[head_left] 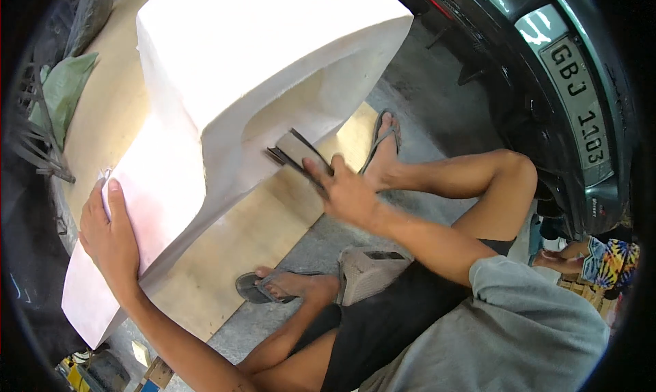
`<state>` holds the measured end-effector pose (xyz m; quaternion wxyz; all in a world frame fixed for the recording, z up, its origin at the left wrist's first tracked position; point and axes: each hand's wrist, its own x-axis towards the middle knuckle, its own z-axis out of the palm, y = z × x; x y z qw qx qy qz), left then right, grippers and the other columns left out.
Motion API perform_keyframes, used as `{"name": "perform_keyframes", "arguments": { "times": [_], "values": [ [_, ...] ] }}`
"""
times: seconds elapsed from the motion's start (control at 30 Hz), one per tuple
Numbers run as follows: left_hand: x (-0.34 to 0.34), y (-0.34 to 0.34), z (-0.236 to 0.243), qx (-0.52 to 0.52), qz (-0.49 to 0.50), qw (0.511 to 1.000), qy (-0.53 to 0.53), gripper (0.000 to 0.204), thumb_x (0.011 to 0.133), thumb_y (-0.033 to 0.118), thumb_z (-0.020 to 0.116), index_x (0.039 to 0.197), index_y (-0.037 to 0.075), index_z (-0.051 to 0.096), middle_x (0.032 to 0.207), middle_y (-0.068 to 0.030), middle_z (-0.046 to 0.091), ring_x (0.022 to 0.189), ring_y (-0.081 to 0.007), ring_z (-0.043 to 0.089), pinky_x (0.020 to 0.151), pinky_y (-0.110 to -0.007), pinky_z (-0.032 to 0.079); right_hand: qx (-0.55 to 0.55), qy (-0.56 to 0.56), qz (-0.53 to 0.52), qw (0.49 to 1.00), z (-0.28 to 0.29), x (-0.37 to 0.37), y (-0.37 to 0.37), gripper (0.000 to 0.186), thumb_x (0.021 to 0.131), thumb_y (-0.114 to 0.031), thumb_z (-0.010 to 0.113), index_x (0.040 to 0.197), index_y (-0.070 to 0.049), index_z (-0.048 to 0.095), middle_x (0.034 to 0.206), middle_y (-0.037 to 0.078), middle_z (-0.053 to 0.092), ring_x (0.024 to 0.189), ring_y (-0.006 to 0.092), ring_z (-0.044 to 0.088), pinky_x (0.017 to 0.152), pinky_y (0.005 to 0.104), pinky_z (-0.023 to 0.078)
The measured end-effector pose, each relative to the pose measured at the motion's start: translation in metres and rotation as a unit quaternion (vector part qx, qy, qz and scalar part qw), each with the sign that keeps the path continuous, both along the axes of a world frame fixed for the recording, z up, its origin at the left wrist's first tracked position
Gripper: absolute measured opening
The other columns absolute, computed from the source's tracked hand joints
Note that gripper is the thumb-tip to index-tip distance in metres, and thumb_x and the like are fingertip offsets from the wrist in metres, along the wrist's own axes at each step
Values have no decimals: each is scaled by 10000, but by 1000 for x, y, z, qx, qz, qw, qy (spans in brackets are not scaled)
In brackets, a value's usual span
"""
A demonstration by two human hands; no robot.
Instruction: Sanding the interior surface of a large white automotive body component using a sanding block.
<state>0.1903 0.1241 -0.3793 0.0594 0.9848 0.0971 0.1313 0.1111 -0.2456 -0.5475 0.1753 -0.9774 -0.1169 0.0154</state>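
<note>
A large white moulded panel [266, 44] with a deep recess fills the upper left, its long lower arm running down to the left. My left hand [111, 235] lies on that arm near its outer edge, fingers stretched out, holding nothing. In my right hand [350, 199] is a sanding block [301, 151], dark sheet wrapped round its grey body. My fingers grip its near end, and its far end reaches the recess at the panel's lower edge. Whether the block's underside touches the white surface is hidden.
The panel rests on a pale wooden board [256, 238] on a concrete floor. I sit on a low grey plastic stool [372, 276]. A dark car [506, 71] stands close on the right. A green bag [68, 95] lies at the left; another person's legs [567, 259] show far right.
</note>
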Motion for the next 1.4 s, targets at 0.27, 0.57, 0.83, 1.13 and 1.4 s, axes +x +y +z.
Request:
{"name": "perform_keyframes", "arguments": {
  "times": [0.27,0.57,0.83,1.13,1.4],
  "values": [
    [0,2,-1,-4,-15,999,-34,515,1062,455,462,1296,35,649,1265,-202,649,1219,-380,575,1083,-448,382,-42,-39,-21,998,5,8,-17,601,954,-157,613,1526,-158,432,1104,276,483,723,433,658,653,496,573],
    [3,4,3,3,-20,999,-38,546,1058,472,468,1274,9,660,1262,-222,666,1216,-390,590,1064,-430,413,-1,34,-84,996,13,25,-21,681,910,-168,653,1551,-164,422,1079,262,466,818,425,659,686,479,573],
    [10,9,-3,-41,-21,999,20,576,1062,476,445,1305,-8,643,1323,-228,642,1249,-391,571,1087,-422,394,27,44,-84,995,18,23,-12,711,863,-114,652,1542,-142,440,1075,240,464,825,422,653,702,483,589],
    [12,6,0,-42,-34,999,5,631,1060,473,454,1405,-42,570,1453,-237,561,1351,-385,517,1143,-414,360,51,43,-178,982,18,26,-12,652,903,-235,682,1523,-201,483,1054,254,469,711,420,650,628,464,565],
    [12,17,-11,-29,-34,998,-33,610,1051,498,462,1330,-21,621,1306,-224,648,1200,-373,607,1056,-400,422,18,2,-89,996,21,24,-52,574,925,-167,651,1486,-172,531,1022,263,468,804,420,648,703,491,573]
  ]
}}
